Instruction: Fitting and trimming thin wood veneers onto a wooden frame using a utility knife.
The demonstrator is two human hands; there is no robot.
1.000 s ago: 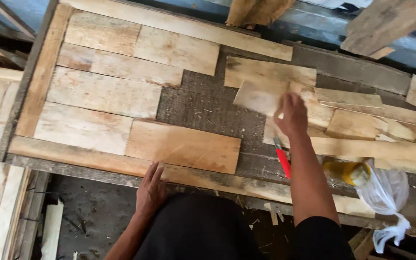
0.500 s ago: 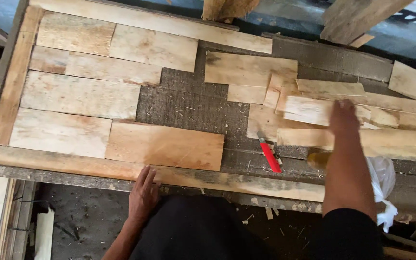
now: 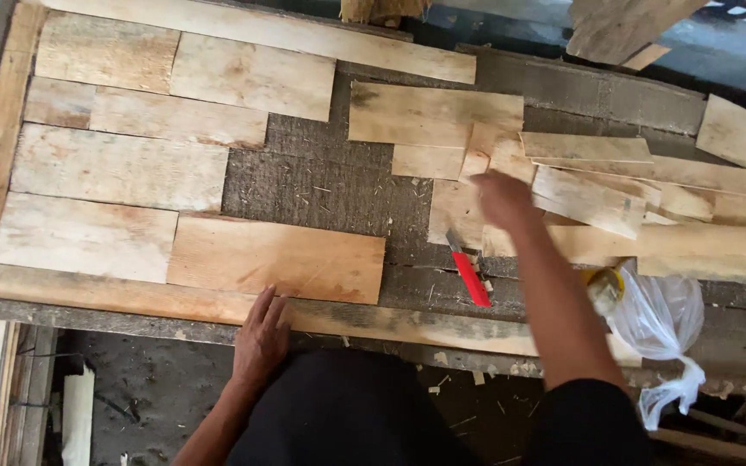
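Observation:
My left hand point(image 3: 261, 338) lies flat and open on the near wooden edge strip point(image 3: 88, 293) of a dark panel point(image 3: 321, 185), just below an orange-brown board point(image 3: 276, 257). My right hand point(image 3: 502, 198), blurred by motion, hovers over a loose pile of pale wood offcuts point(image 3: 580, 185) at the right, and I cannot tell whether it holds a piece. Several pale boards point(image 3: 118, 164) lie fitted in rows on the left of the panel. A red-handled knife point(image 3: 470, 274) rests on the panel beside my right forearm.
A clear plastic bag point(image 3: 662, 319) with a yellow-capped container point(image 3: 602, 285) hangs at the near right edge. Long planks point(image 3: 692, 242) stretch to the right. Timber ends point(image 3: 623, 30) stand at the back. Below the bench lie a dusty floor and wood scraps point(image 3: 75, 414).
My right hand has swung from the far right pile back to the left over the offcuts. The view has shifted slightly. My left hand stays on the edge strip.

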